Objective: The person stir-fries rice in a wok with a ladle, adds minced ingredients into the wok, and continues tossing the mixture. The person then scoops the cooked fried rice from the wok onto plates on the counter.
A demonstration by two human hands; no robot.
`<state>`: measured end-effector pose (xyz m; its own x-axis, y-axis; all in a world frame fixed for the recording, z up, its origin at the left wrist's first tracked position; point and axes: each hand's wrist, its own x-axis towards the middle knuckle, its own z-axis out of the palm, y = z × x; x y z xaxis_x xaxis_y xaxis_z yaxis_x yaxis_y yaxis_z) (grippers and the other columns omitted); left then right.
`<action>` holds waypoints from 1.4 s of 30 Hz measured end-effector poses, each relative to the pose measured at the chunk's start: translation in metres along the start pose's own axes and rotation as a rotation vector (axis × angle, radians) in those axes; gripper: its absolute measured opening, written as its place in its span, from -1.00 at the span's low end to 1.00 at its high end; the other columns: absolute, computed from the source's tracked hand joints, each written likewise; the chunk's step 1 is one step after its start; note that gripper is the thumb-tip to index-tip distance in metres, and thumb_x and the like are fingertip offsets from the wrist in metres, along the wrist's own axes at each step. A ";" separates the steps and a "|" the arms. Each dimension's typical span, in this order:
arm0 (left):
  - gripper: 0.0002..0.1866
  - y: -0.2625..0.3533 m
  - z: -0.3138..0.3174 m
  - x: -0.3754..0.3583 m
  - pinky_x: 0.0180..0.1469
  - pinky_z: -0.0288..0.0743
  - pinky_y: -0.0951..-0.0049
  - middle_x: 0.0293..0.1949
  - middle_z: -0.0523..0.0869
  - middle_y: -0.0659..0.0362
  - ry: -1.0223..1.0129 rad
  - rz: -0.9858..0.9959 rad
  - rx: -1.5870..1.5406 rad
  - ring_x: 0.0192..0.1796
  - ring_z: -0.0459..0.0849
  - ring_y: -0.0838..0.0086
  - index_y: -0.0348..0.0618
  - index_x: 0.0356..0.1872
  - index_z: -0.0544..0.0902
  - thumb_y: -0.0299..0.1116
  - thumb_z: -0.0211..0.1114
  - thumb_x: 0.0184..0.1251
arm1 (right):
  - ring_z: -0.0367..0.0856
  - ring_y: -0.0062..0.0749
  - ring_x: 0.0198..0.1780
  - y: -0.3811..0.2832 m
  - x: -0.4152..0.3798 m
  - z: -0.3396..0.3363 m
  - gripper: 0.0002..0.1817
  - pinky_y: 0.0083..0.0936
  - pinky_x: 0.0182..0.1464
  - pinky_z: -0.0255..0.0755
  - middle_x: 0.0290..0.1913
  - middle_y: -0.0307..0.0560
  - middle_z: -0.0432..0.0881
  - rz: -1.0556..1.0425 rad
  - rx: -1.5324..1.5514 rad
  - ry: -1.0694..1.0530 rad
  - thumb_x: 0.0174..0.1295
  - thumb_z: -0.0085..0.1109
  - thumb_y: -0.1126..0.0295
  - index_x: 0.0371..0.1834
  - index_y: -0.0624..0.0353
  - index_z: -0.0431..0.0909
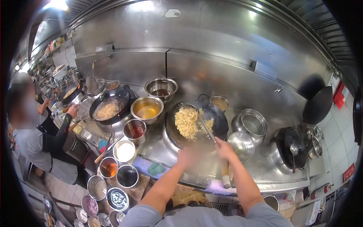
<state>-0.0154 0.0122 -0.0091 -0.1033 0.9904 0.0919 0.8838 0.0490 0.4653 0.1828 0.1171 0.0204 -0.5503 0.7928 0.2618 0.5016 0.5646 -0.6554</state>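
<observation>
A dark wok (219, 123) on the burner in front of me holds a heap of yellowish fried rice (186, 123), mostly on its left side. In my right hand (224, 150) is the handle of a long metal ladle (205, 125), its head partly hidden among the rice. My left hand (183, 159) is closed at the wok's near rim, its fingers blurred. A hazy blur covers the near edge between my hands.
Metal bowls of yellow liquid (147, 111) and red sauce (135, 131) stand to the left, with several seasoning pots below. A perforated strainer (241, 146) rests on the right near a steel pot (253, 123). Another person (49, 143) works at a second wok (109, 109).
</observation>
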 end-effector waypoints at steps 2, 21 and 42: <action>-0.61 -0.001 0.001 -0.003 -0.02 0.32 0.01 -0.14 0.65 0.23 0.025 0.021 0.002 0.07 0.54 0.33 0.09 -0.17 0.67 0.13 0.13 0.27 | 0.64 -0.32 -0.20 -0.073 -0.021 -0.047 -0.49 -0.38 -0.12 0.53 -0.15 -0.05 0.64 0.188 -0.339 -0.111 0.37 -0.07 0.29 0.40 0.02 0.28; -0.56 0.002 0.009 0.001 0.01 0.32 -0.04 -0.19 0.67 0.18 0.059 -0.013 0.065 0.02 0.57 0.29 -0.02 -0.30 0.68 0.15 0.15 0.24 | 0.29 -0.60 -0.70 0.018 -0.090 0.041 -0.52 -0.63 -0.70 0.21 -0.57 -0.26 0.40 1.016 1.465 -0.174 0.42 -0.03 0.31 0.40 -0.23 0.24; -0.59 -0.015 0.013 0.011 -0.06 0.37 0.09 -0.30 0.70 0.17 0.037 0.112 0.114 -0.07 0.63 0.28 -0.01 -0.35 0.67 0.13 0.15 0.26 | 0.37 -0.54 -0.65 0.032 -0.036 0.026 -0.44 -0.57 -0.66 0.30 -0.48 -0.14 0.46 -0.033 -0.154 0.179 0.39 -0.03 0.28 0.46 -0.08 0.16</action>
<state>-0.0240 0.0235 -0.0263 -0.0164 0.9852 0.1706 0.9366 -0.0446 0.3475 0.2010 0.1007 -0.0280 -0.4478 0.7936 0.4119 0.5887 0.6084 -0.5323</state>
